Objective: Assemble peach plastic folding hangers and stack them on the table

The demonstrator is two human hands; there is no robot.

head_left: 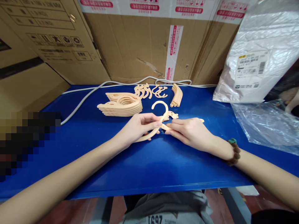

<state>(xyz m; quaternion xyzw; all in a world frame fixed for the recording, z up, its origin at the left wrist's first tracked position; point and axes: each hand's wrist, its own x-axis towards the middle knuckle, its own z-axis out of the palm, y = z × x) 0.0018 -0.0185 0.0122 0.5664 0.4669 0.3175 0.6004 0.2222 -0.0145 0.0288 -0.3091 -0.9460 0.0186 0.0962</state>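
Note:
My left hand point(136, 128) is closed on a cream clothes hanger part, pinched between thumb and fingers. Its curved hook point(166, 109) rises above the fingertips, and a curved arm point(149, 136) runs below the hand. Fingers of my right hand point(190, 130) close around another hanger arm point(165, 127), mostly hidden by the palm; one tip sticks out at the right. The two pieces meet between my fingertips; whether they are joined I cannot tell. Just behind lies a further cream piece point(173, 115), partly covered by the hands.
Behind, on the blue table point(140, 168), are stacked hangers point(123, 110), loose hooks point(160, 91), several small curved pieces point(143, 91) and a pile of curved arms point(177, 95). A white cable point(86, 96) runs past cardboard boxes point(135, 46). Plastic packaging point(254, 62) is at right.

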